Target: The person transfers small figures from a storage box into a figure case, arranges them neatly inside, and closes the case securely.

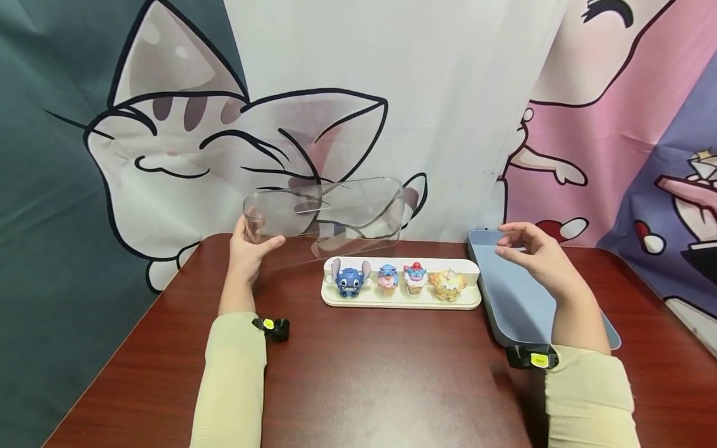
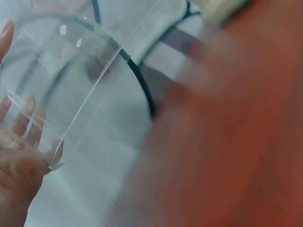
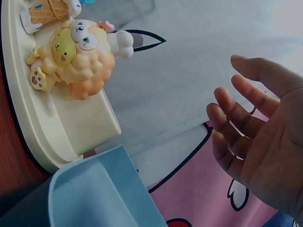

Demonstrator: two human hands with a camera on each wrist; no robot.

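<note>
A clear plastic display cover (image 1: 358,208) is gripped at its left end by my left hand (image 1: 250,249), thumb on the near side. In the left wrist view the fingers of the left hand (image 2: 21,156) show through the clear wall. The cover is raised behind and above a cream display base (image 1: 400,302). On that base stand a blue big-eared figurine (image 1: 350,282), two ice-cream-cone figurines (image 1: 388,280) and a fluffy yellow-orange figurine (image 3: 78,56). My right hand (image 1: 534,258) hovers over the blue tray (image 1: 512,292), fingers loosely bent and holding nothing.
The blue tray lies right of the base, its near-left wall close to the base's right end. All stand on a dark red-brown wooden table (image 1: 392,373). A cartoon-print cloth (image 1: 448,124) hangs directly behind the table's far edge.
</note>
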